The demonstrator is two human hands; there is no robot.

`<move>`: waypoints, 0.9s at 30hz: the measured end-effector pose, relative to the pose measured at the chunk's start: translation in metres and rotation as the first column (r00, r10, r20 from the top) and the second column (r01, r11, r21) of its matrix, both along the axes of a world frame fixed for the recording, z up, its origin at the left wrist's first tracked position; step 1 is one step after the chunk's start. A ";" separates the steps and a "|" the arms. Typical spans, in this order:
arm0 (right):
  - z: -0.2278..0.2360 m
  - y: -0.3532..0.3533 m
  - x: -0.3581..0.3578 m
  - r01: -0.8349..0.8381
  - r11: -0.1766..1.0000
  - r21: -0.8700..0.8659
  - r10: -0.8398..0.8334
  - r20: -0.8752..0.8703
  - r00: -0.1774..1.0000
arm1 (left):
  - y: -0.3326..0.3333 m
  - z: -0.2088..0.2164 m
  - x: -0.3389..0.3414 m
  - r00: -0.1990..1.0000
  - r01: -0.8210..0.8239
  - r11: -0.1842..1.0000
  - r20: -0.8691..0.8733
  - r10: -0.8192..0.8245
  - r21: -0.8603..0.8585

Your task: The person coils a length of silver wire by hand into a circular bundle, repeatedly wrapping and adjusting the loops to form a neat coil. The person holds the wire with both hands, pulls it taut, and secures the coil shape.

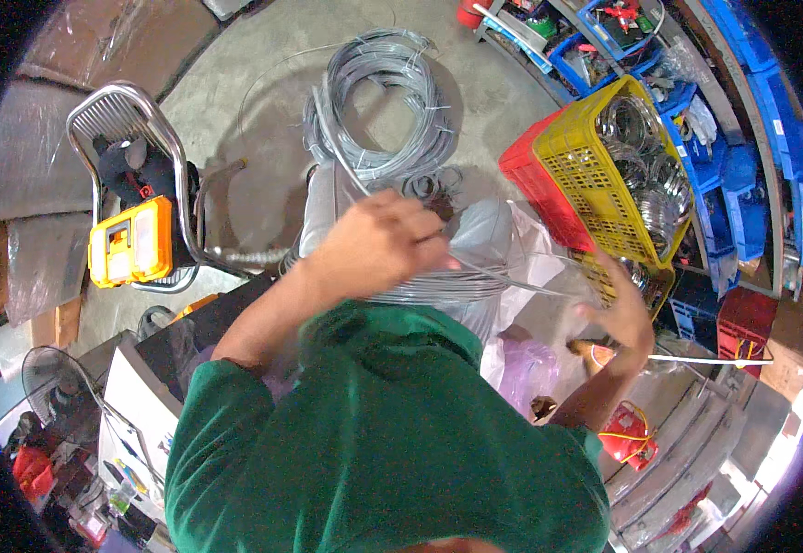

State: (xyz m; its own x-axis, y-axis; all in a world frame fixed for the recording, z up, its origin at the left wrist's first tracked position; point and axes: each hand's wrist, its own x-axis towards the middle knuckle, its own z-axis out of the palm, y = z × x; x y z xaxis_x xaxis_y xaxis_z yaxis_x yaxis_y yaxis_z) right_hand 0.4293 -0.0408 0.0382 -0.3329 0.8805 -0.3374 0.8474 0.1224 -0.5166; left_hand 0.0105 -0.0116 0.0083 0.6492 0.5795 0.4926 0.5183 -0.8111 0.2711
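Note:
A coil of thin grey cable (461, 288) lies across my lap, its strands bunched together. Just above it is my left hand (387, 238), fingers curled and slightly blurred. A grey strand reaches that hand from the far side, and its fingers look closed around it; the exact grip is hidden. To the right, my right hand (621, 318) is held apart from the coil, with thumb and fingers spread and smeared by motion. Loose strands run from the lap coil toward it. Beyond my knees, a larger coil of grey cable (383, 157) rests on the floor.
A yellow crate (586, 170) holding shiny metal coils stands at right, against a red crate (532, 180). Blue bins (738, 207) line the shelving behind. At left is a metal-framed chair (175, 147) with an orange case (132, 241). A fan (56, 382) stands at lower left.

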 end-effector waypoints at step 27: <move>-0.055 -0.004 -0.133 0.067 0.987 -0.145 -0.142 -0.598 0.789 | 0.024 -0.033 -0.059 0.215 0.398 0.442 0.550 0.807 -0.804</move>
